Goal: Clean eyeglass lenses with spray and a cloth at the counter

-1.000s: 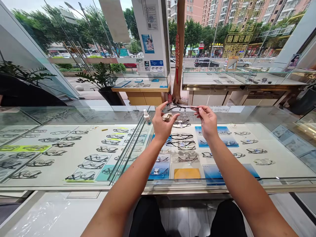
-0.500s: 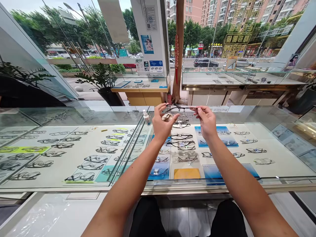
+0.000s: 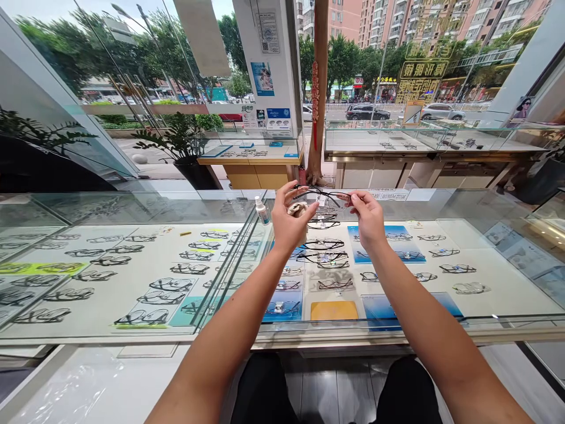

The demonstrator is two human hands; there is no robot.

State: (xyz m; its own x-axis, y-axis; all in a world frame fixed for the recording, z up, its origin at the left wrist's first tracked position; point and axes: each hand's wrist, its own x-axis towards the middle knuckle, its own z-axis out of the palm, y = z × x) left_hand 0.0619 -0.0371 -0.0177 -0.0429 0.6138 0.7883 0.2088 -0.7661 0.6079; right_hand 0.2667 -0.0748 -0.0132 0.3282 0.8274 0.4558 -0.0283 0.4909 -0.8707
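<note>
Above the glass counter I hold up a pair of dark-rimmed eyeglasses (image 3: 323,193) between both hands. My left hand (image 3: 289,222) is closed around their left side, and a crumpled pale cloth (image 3: 298,209) is bunched in the same hand. The fingertips of my right hand (image 3: 369,218) pinch the right end of the glasses. Behind the fingers, parts of the frame and temples are hidden. A small white spray bottle (image 3: 262,211) stands on the counter just left of my left hand.
Under the glass of the display counter (image 3: 282,338) lie rows of eyeglasses (image 3: 170,284), some on blue cards (image 3: 386,244). An orange-yellow pad (image 3: 334,310) lies near the front. Beyond are a potted plant (image 3: 185,147), a wooden post (image 3: 320,88) and more showcases (image 3: 375,141).
The eyeglasses have tilted slightly, and my right hand has shifted a little left and down. Both hands keep their hold on them.
</note>
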